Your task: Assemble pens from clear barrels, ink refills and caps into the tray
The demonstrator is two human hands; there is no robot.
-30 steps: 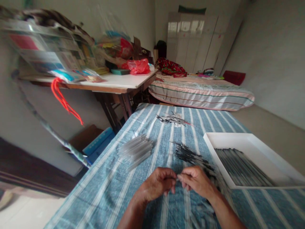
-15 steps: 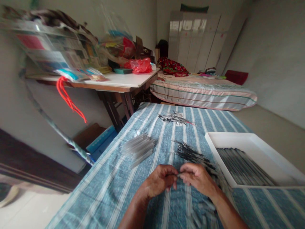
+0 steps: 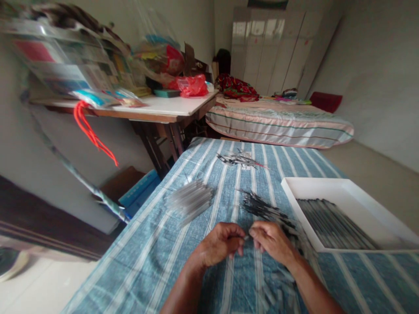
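1 red plastic bag (image 3: 194,86) is sitting on the white-topped table (image 3: 163,106), where 1 bright red cord (image 3: 93,135) is hanging off the edge. Patterned red fabric (image 3: 236,88) is lying on the bed (image 3: 278,122); 1 pale wardrobe (image 3: 271,52) is standing behind.

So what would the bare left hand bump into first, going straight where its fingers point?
The left hand would likely meet the bare right hand first, though depth is unclear.

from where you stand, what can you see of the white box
The white box is shallow, open-topped and rectangular, with low straight walls, perhaps card or plastic. It lies flat on the striped cloth, right of the right hand. Thin dark grey sticks lie side by side within; neither hand touches it.
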